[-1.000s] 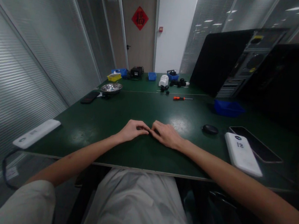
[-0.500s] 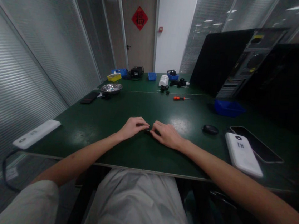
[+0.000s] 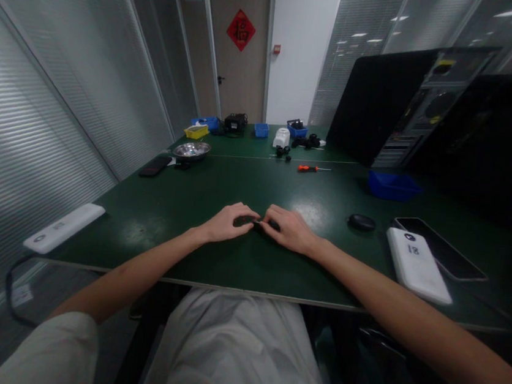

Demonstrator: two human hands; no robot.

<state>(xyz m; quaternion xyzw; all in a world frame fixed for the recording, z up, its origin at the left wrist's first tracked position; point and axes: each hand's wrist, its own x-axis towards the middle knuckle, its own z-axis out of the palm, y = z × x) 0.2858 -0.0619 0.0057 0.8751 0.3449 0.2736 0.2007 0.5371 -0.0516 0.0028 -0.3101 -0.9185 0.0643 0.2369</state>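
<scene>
My left hand [image 3: 231, 222] and my right hand [image 3: 289, 230] meet over the near middle of the green table [image 3: 229, 263]. Thumb and fingers of each hand curl together around a small dark piece [image 3: 257, 221] with a light glint, too small to name. The fingertips of both hands almost touch there. Beyond them lies a screwdriver [image 3: 308, 168] with an orange handle. To the right of my right hand rests a black computer mouse [image 3: 361, 222].
At right lie a white power bank [image 3: 418, 266], a phone [image 3: 443, 250] and a blue tray [image 3: 393, 186]. A metal bowl [image 3: 191, 151] and dark phone [image 3: 155, 166] sit at left. A white device [image 3: 64, 229] lies on the left edge. A computer tower [image 3: 386, 102] stands behind.
My left thumb has come down and away from its index finger, making a wider loop at the small piece. My right fingers have shifted slightly. Everything else stays put.
</scene>
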